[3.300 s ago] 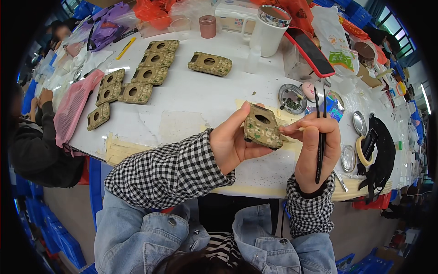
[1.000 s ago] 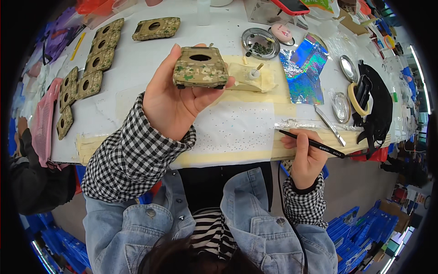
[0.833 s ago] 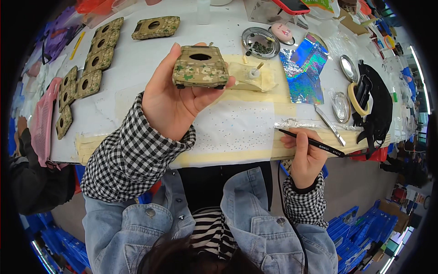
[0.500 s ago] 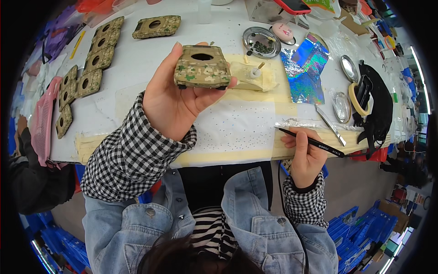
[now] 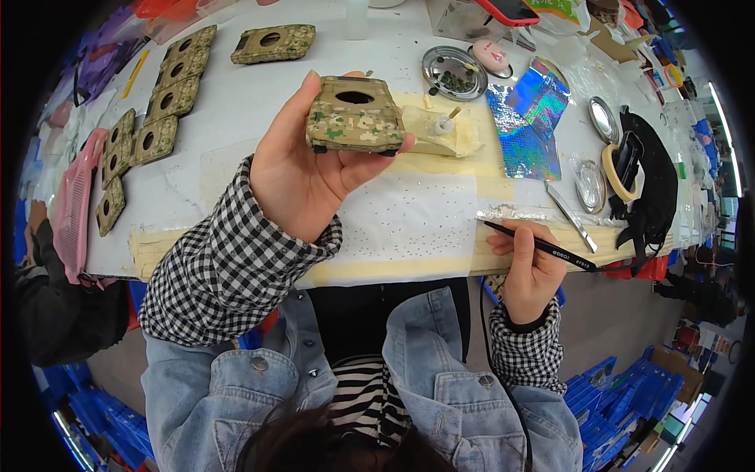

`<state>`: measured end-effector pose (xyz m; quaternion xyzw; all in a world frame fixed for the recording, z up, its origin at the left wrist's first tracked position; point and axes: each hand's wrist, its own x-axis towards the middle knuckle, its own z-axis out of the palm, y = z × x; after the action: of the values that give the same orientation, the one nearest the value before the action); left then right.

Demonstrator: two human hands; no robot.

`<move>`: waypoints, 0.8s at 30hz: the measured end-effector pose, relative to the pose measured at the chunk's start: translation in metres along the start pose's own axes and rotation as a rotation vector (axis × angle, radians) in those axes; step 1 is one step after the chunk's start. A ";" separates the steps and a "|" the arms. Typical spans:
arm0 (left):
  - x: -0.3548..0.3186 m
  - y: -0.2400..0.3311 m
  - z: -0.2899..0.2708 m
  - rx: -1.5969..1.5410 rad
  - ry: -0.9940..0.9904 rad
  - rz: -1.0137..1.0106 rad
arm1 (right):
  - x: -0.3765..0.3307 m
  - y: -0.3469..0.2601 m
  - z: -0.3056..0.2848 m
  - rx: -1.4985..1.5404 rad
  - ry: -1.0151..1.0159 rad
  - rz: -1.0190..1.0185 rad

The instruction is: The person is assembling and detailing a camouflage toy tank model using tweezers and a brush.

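My left hand (image 5: pixel 303 185) is raised over the table, palm up, its thumb and fingers around a camouflage toy tank hull (image 5: pixel 358 124). A dark round hole shows in the top of the hull. In my right hand (image 5: pixel 528 267), near the table's front edge, is a slim black pen-shaped tool (image 5: pixel 550 250); its fine tip points left. That tip is beside a white sheet (image 5: pixel 409 216) strewn with many tiny shiny specks. Behind the sheet lies a yellowish block (image 5: pixel 442 140) with a small white cup on it.
More camouflage hulls (image 5: pixel 174 71) stand at the left and back. A round metal dish (image 5: pixel 454 72) holds small dark pieces. Holographic sheets (image 5: pixel 525 126), a metal scalpel-like tool (image 5: pixel 572 216), a tape roll (image 5: pixel 617 171) and a black pouch (image 5: pixel 651 173) lie to the right.
My left hand and the toy tank hull have shifted slightly right. The right hand with the black tool has hardly moved; the whole view has drifted a little.
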<state>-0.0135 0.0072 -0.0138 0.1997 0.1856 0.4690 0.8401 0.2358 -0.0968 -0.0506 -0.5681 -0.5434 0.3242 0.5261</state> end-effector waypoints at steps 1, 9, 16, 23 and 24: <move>0.000 0.000 0.000 -0.001 0.000 -0.001 | 0.000 0.000 0.000 -0.008 -0.002 0.004; 0.000 0.000 -0.003 0.011 -0.012 -0.002 | 0.000 0.001 0.000 -0.019 -0.005 0.009; 0.000 0.000 -0.003 0.015 -0.022 -0.002 | 0.000 0.000 0.001 -0.019 -0.009 0.008; 0.000 0.000 -0.002 0.026 -0.005 -0.004 | 0.000 0.000 0.000 -0.017 -0.012 -0.004; 0.000 0.000 -0.002 0.027 -0.007 -0.003 | -0.001 0.001 0.000 -0.015 -0.012 -0.006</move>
<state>-0.0148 0.0071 -0.0158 0.2122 0.1894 0.4647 0.8385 0.2355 -0.0971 -0.0515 -0.5687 -0.5506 0.3219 0.5195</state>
